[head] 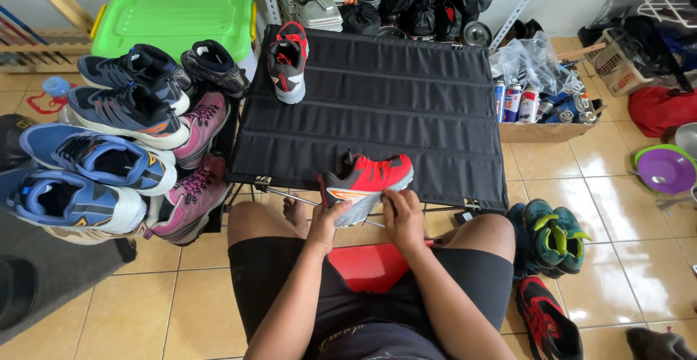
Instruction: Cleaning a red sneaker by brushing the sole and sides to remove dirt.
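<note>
A red and grey running shoe [367, 177] rests on its side at the near edge of a black fabric folding table [392, 91]. My left hand [324, 223] grips its heel end from below. My right hand [401, 213] holds its sole near the toe side. A matching red, black and grey shoe [288, 61] stands upright at the table's far left corner. I sit with bare knees on both sides of a red stool [370, 266].
Several blue, grey and pink shoes [123, 149] are piled at the left, in front of a green plastic bin [174, 15]. A cardboard box of spray cans [541, 106] stands at the right. Green shoes [553, 235] and a red-black shoe [548, 320] lie on the tiled floor.
</note>
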